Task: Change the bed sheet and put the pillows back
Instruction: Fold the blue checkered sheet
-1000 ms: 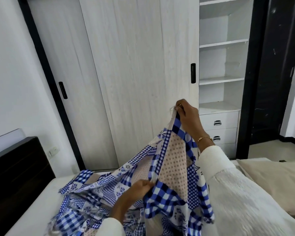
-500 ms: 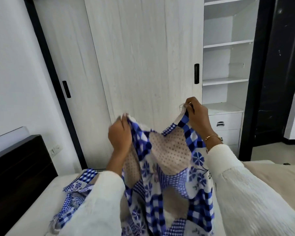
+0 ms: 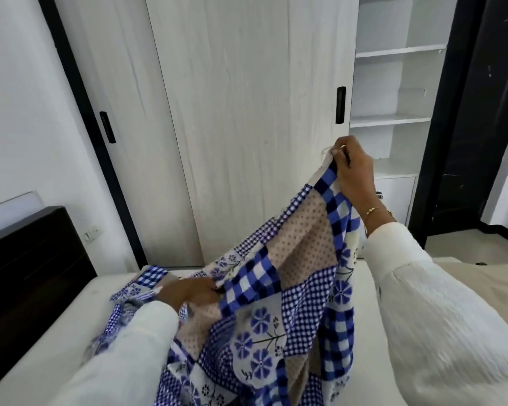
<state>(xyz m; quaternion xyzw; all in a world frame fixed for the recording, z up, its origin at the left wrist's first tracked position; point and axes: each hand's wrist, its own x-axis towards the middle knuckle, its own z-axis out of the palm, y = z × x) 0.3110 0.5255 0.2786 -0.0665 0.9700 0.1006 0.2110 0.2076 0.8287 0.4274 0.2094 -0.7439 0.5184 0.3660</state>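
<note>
Her right hand (image 3: 354,168) is raised, thumb and fingers pinching a corner of the blue patchwork bed sheet (image 3: 279,291) up in front of the wardrobe door (image 3: 247,112). Her left hand (image 3: 188,291) sits low over the mattress (image 3: 56,332), fingers seemingly gathered into the sheet's edge, though motion blur makes that grip hard to judge. Between the hands the sheet slopes, its lower folds bunched near the mattress's far edge. A dark headboard (image 3: 27,259) stands at the left end; a beige pillow (image 3: 499,288) lies towards the right.
</note>
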